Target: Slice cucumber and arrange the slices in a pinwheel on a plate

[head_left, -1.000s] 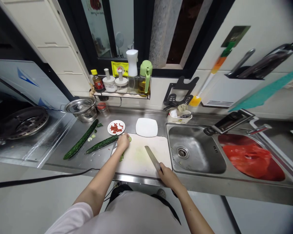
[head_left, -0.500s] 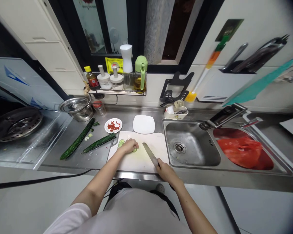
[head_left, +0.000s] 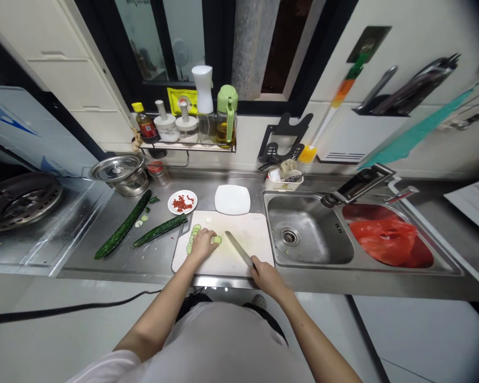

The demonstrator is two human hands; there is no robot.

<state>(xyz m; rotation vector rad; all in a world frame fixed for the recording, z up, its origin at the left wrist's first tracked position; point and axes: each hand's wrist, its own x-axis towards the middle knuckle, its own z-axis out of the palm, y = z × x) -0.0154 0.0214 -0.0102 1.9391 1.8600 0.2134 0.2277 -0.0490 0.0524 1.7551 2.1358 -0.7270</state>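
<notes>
My left hand [head_left: 203, 244] is over the left half of the white cutting board [head_left: 239, 266]. Its fingers are closed at a round cucumber slice [head_left: 217, 240], which shows at the fingertips. Several more cucumber slices [head_left: 190, 242] lie in an overlapping row just left of that hand. My right hand [head_left: 264, 275] grips the handle of a kitchen knife [head_left: 238, 248]. The blade points up and left over the board, its tip close to the held slice. Left of the board lie a cut cucumber [head_left: 159, 230] and a long whole-looking cucumber [head_left: 123, 226].
Behind the board stand a plate of chopped red bits [head_left: 182, 202] and a white square plate [head_left: 232, 199]. At right is a steel sink [head_left: 311, 234], with a red plastic bag [head_left: 383, 242] in the second basin. A lidded pot [head_left: 122, 175] stands back left, below a condiment shelf [head_left: 189, 146].
My left hand has shifted slightly left and lower, and the slice at its fingertips shows more. The knife stays in my right hand, with the blade still over the board. The view has shifted slightly.
</notes>
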